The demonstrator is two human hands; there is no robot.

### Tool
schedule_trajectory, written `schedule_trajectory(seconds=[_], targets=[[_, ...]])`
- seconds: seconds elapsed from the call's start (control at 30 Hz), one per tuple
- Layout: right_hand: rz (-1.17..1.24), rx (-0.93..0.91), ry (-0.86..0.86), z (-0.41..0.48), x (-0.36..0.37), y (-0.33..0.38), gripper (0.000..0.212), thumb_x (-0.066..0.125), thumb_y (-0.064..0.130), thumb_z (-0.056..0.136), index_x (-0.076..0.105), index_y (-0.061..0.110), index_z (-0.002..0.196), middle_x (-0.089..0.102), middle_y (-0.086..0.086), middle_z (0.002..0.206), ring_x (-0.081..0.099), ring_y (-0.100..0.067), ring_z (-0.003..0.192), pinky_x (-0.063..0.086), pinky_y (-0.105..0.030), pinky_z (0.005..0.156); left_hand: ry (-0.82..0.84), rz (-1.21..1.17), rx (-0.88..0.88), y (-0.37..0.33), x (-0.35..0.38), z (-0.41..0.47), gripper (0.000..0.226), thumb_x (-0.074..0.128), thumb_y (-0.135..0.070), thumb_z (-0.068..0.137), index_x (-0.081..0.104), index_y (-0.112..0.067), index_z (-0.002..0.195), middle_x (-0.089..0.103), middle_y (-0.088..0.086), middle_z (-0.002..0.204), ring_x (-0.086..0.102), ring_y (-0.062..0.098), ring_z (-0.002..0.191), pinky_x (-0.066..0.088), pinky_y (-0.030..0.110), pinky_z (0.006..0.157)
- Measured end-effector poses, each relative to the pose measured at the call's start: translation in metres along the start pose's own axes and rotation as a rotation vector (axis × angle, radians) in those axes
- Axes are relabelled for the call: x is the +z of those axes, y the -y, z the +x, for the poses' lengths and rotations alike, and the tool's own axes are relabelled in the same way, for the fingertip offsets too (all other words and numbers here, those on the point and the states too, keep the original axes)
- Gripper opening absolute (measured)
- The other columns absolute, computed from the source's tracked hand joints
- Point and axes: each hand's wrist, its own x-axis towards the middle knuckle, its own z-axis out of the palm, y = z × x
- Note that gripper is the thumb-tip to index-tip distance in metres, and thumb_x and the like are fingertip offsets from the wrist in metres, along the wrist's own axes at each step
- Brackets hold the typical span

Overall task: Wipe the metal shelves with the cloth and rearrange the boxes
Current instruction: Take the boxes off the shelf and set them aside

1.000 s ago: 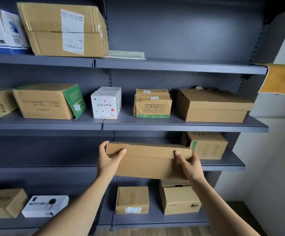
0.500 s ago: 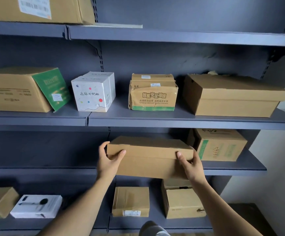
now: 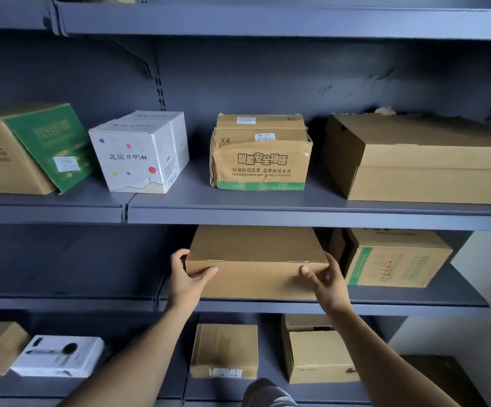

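Two grips clasp one flat brown box point(image 3: 256, 251) on the third shelf point(image 3: 76, 268) down.
Left grip point(image 3: 187, 282) and right grip point(image 3: 328, 284) each curl round a front corner, probably to slide it squarely. A green-striped box point(image 3: 394, 259) crowds its right side, and open room lies leftward along the shelf.

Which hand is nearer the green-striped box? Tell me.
Right. The right hand grips the flat box at its right corner, next to the green-striped box; the left hand grips the far left corner.
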Motion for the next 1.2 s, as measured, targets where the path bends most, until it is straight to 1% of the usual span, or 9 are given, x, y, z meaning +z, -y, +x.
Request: schedule_trajectory(seconds=[0.07,0.13,0.27,0.37,0.53,0.77,1.03,1.1,1.2], targets=[[-0.038,0.015,-0.030,0.005,0.002,-0.006,0.074,0.075,0.030,0.091,0.037,0.018,0.154,0.053,0.013,0.116,0.050,-0.014,0.115,0.040,-0.030,0.097,0.002,0.024,-0.005,0.004,0.006,0.007,0.069,0.086,-0.018,0.080,0.042,-0.017,0.133,0.054,-0.004,0.111,0.057,0.013,0.090,0.036,0.010,0.061],[-0.087,0.035,-0.041,0.008,0.006,-0.009,0.076,0.076,0.035,0.089,0.038,0.019,0.153,0.056,0.007,0.120,0.056,-0.020,0.118,0.045,-0.035,0.099,0.010,0.050,-0.014,0.010,0.010,0.012,0.073,0.087,-0.021,0.078,0.041,-0.016,0.134,0.054,-0.001,0.115,0.056,0.022,0.098,0.039,0.020,0.064],[-0.132,0.071,-0.062,0.011,0.014,-0.012,0.076,0.076,0.037,0.089,0.039,0.018,0.152,0.062,-0.002,0.127,0.060,-0.028,0.122,0.047,-0.038,0.099,0.045,0.102,-0.041,0.011,0.017,0.023,0.073,0.082,-0.023,0.084,0.037,-0.016,0.141,0.047,0.002,0.127,0.046,0.018,0.105,0.039,0.032,0.083],[-0.163,0.126,-0.072,0.011,0.015,-0.013,0.074,0.075,0.041,0.089,0.042,0.016,0.150,0.062,-0.007,0.136,0.058,-0.030,0.127,0.046,-0.040,0.101,0.077,0.157,-0.058,0.004,0.013,0.031,0.066,0.073,-0.023,0.092,0.035,-0.014,0.146,0.049,0.010,0.143,0.049,0.022,0.108,0.040,0.034,0.085],[-0.178,0.215,-0.101,-0.014,0.013,-0.003,0.087,0.071,0.052,0.089,0.033,0.009,0.155,0.045,-0.013,0.156,0.045,-0.033,0.142,0.039,-0.045,0.112,0.109,0.195,-0.073,-0.011,-0.006,0.008,0.075,0.068,-0.041,0.094,0.032,-0.014,0.153,0.044,0.009,0.152,0.047,0.030,0.134,0.041,0.036,0.099],[-0.111,0.198,-0.049,-0.094,0.015,0.057,0.086,0.071,0.053,0.088,0.034,0.014,0.155,0.045,-0.009,0.156,0.049,-0.028,0.138,0.040,-0.042,0.111,0.199,0.123,-0.112,-0.036,-0.057,-0.054,0.079,0.067,-0.055,0.089,0.033,-0.021,0.152,0.039,0.001,0.158,0.042,0.025,0.141,0.037,0.038,0.109],[0.025,0.001,0.079,-0.200,0.043,0.164,0.079,0.073,0.047,0.088,0.036,0.023,0.154,0.043,-0.005,0.156,0.049,-0.025,0.137,0.043,-0.037,0.108,0.140,-0.060,0.058,-0.092,-0.155,-0.121,0.065,0.071,-0.047,0.089,0.043,-0.024,0.142,0.047,-0.005,0.148,0.045,0.016,0.136,0.037,0.032,0.111],[0.067,-0.085,0.104,-0.226,0.057,0.200,0.077,0.074,0.045,0.089,0.037,0.024,0.153,0.045,0.000,0.155,0.049,-0.018,0.134,0.041,-0.031,0.103,0.101,-0.097,0.118,-0.110,-0.179,-0.134,0.058,0.072,-0.044,0.089,0.046,-0.025,0.138,0.051,-0.008,0.143,0.047,0.014,0.134,0.038,0.034,0.111],[0.123,-0.234,0.139,-0.254,0.070,0.262,0.076,0.075,0.044,0.088,0.038,0.025,0.152,0.046,0.006,0.152,0.049,-0.009,0.129,0.042,-0.031,0.107,0.056,-0.168,0.235,-0.152,-0.218,-0.142,0.054,0.075,-0.038,0.089,0.049,-0.027,0.135,0.053,-0.014,0.137,0.050,0.010,0.131,0.039,0.030,0.107]])
